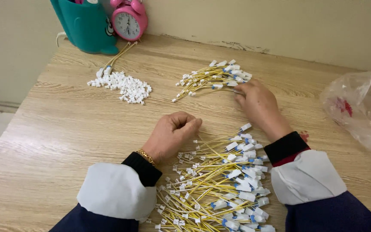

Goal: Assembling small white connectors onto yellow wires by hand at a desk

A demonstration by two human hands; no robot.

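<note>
Head view looks down on a wooden table [65,129] with both hands at work among yellow wires. Left hand [170,134] rests on the table near the middle, its fingers [190,126] curled into a loose fist with thumb against forefinger; whether something small is pinched there I cannot tell. A gold bracelet [146,157] sits at that wrist, above a black cuff and a white sleeve cover.

Right hand [258,103] lies flat, palm down, farther up the table, its fingers [240,91] touching the right end of the far bundle [211,79] of yellow wires with white and blue plugs. The fingers are laid nearly straight and close together, pressing on the wires rather than gripping them.

Between the forearms, at the near edge, lies a larger near pile [220,180] of the same wires, its bigger plugs to the right and its small ends to the left.

A heap of small white connectors [123,86] lies to the upper left, well apart from both hands. Behind it stand a teal holder [86,25] and a pink clock [129,19] against the wall. A crumpled clear bag [361,107] lies at the right edge.
</note>
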